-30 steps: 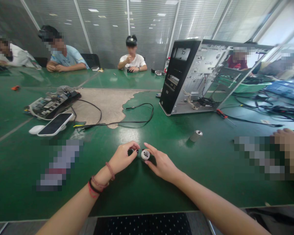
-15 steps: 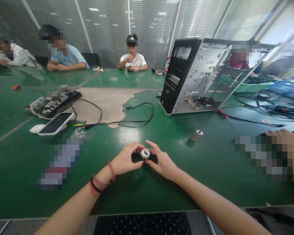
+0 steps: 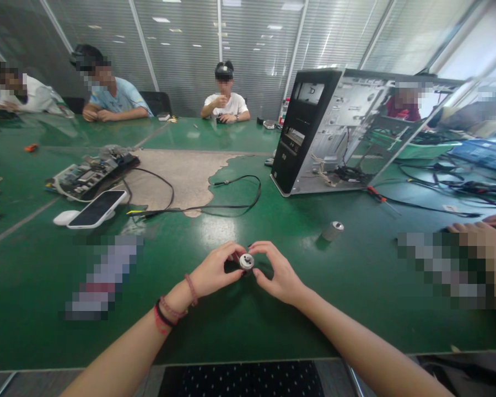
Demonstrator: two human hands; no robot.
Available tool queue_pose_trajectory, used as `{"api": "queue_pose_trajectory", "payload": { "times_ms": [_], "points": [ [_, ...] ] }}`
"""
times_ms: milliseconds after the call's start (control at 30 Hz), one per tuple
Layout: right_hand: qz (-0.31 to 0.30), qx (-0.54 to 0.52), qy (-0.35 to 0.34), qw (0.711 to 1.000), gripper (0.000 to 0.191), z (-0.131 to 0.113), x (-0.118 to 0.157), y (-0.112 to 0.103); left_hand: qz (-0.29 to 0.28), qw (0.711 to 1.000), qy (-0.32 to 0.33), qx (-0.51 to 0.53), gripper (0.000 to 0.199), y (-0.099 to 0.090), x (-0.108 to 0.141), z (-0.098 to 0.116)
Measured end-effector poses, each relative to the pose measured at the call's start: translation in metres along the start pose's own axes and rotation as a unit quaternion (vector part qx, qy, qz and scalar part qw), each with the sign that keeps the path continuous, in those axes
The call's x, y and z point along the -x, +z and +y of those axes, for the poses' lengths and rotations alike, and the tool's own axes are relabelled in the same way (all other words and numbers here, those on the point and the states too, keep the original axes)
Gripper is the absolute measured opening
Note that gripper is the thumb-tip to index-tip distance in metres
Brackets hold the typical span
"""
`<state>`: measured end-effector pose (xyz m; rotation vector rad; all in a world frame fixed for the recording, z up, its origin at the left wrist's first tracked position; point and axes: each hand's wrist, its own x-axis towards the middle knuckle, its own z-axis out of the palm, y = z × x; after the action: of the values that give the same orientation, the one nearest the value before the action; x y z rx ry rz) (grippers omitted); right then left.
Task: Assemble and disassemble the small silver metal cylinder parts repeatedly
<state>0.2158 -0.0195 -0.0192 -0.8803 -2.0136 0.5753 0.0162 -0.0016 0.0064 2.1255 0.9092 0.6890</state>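
A small electric motor [image 3: 247, 262], a short metal cylinder with a pale round end face upward, stands between my hands. My left hand [image 3: 215, 268] is closed on it, thumb in front and fingers behind. On the other side my right hand [image 3: 278, 273] curves around with thumb and fingers apart. Its index fingertip is close to the motor's far rim; whether it touches, I cannot tell. The right thumb is a little clear of the metal. Farther right on the green table [image 3: 215, 336], a second metal cylinder [image 3: 333, 231] lies tilted or on its side.
An open computer case [image 3: 301, 132] stands at the back right, with a red-handled screwdriver [image 3: 376, 193] beside it. Left are a phone [image 3: 97, 209], a circuit assembly [image 3: 93, 173] and a black cable [image 3: 231, 207]. Another person's hand [image 3: 475, 234] rests at right. Several people sit around.
My right thumb has come off the motor and the right index finger has bent down toward its rim. My left hand keeps its hold. The view has shifted slightly.
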Motion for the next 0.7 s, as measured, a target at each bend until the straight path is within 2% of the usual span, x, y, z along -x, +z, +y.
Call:
{"api": "queue_pose_trajectory", "payload": {
  "times_ms": [100, 200, 700],
  "points": [
    [0.031, -0.008, 0.009, 0.999, 0.018, -0.0034, -0.0041, 0.0034, 0.000, 1.000, -0.004, -0.004, 0.025, 0.0009, 0.0000, 0.0001],
    [0.044, -0.010, 0.014, 0.999, 0.012, -0.0050, -0.0072, 0.0075, -0.001, 1.000, -0.006, -0.009, 0.024, 0.0015, -0.0005, 0.0002],
    [0.053, -0.021, 0.044, 0.997, 0.012, -0.0111, -0.0084, 0.0081, 0.005, 1.000, -0.002, -0.006, 0.023, 0.0039, -0.0004, 0.0008]
  ]
}}
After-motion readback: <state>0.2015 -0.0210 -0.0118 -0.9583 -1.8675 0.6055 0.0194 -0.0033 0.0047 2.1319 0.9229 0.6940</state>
